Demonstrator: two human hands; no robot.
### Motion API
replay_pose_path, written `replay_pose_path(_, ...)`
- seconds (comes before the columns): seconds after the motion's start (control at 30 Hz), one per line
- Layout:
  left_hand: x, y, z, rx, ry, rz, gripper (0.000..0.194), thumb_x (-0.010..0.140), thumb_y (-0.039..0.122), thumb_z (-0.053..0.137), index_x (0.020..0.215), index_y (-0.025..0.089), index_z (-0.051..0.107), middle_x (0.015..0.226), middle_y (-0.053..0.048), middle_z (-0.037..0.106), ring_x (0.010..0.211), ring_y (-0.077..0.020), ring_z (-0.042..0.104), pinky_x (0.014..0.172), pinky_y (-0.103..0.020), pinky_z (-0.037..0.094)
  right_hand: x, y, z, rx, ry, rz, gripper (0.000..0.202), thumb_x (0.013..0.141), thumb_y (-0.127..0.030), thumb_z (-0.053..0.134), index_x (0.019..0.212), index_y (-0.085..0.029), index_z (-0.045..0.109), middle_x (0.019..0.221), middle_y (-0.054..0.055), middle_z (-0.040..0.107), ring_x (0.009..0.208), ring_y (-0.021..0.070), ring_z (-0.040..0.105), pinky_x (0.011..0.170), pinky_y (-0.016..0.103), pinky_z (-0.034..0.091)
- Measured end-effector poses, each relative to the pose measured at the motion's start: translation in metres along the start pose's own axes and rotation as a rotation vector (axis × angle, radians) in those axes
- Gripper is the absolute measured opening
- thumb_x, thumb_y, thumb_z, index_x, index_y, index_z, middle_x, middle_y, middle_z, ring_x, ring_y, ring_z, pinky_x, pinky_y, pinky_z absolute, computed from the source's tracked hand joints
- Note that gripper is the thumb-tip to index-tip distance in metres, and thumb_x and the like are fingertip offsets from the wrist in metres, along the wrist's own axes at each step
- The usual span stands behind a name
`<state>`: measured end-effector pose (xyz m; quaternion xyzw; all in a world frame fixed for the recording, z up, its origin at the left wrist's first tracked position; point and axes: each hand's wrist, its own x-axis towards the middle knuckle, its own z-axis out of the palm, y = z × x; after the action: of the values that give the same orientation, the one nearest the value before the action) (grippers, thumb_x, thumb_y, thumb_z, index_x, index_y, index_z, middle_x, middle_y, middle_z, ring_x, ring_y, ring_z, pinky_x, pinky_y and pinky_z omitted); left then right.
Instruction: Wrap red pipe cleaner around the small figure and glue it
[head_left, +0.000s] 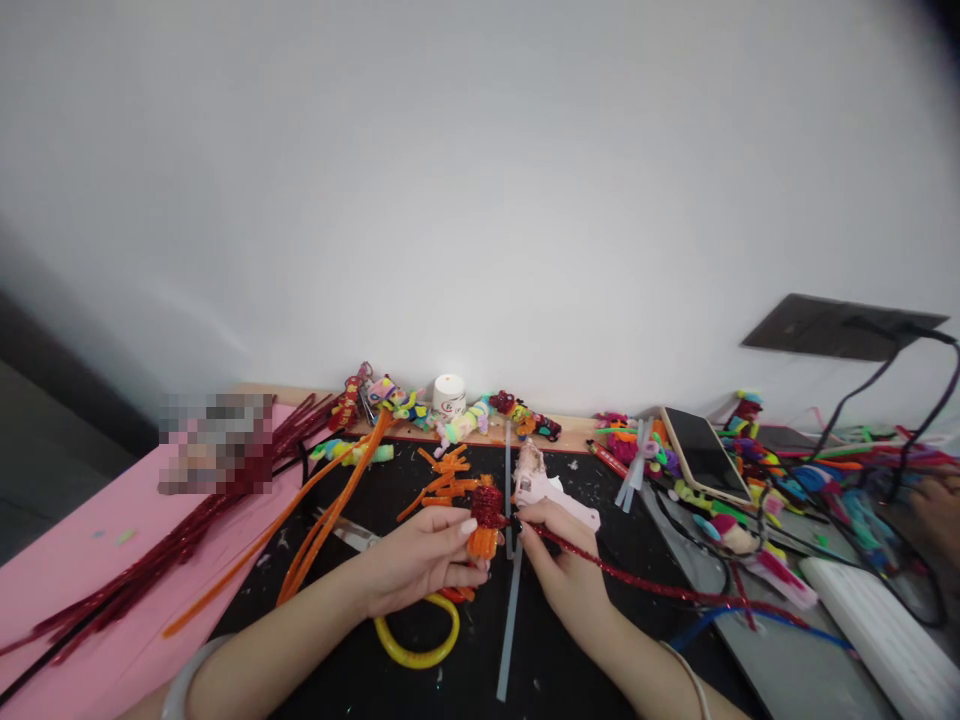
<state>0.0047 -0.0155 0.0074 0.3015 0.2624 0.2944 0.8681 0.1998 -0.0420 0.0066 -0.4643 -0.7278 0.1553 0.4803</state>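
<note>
Between the fingers of my left hand (435, 557) is a small pipe-cleaner figure (489, 503), wrapped in glittery red at the top with orange loops at its lower end. My right hand (564, 553) pinches a long red tinsel pipe cleaner (645, 590) close to the figure's side; its free end trails off to the right. Under my left hand lie scissors with a yellow handle (416, 660), their blades partly covered. Short orange pipe-cleaner pieces (442, 480) lie just behind the figure. A pale pink glue gun (551, 490) rests behind my right hand.
Translucent glue sticks (510, 630) lie on the black mat (337, 640). Red stems (202, 530) cover the pink sheet (45, 590) at left. A paper cup (449, 398) and finished figures line the back. At right are a phone (705, 455), a white keyboard (885, 630), cables and another person's hand (937, 515).
</note>
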Motion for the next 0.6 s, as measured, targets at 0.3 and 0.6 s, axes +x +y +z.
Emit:
replay_pose_path(0.3, 0.0031, -0.0021, 0.0026, 0.0, 0.085, 0.093, 0.023, 0.075, 0.03, 0.072, 0.09, 0.013, 0.067, 0.075, -0.003, 0.064, 0.069, -0.0111, 0.061, 0.074, -0.029, 0.051, 0.0012, -0.0042, 0.001, -0.024, 0.014, -0.027, 0.013, 0.086, -0.015, 0.052, 0.075, -0.021, 0.058, 0.067, 0.0, 0.063, 0.063, 0.0167, 0.058, 0.059, 0.029, 0.046)
replay_pose_path(0.6, 0.0012, -0.0027, 0.0011, 0.039, 0.052, 0.123, 0.046, 0.082, 0.029, 0.064, 0.125, 0.03, 0.049, 0.093, -0.002, 0.061, 0.075, -0.013, 0.063, 0.079, -0.034, 0.049, -0.0023, -0.0018, 0.0015, -0.011, -0.033, 0.033, 0.016, 0.087, -0.018, 0.05, 0.073, -0.021, 0.058, 0.066, 0.001, 0.061, 0.062, 0.0169, 0.056, 0.058, 0.029, 0.044)
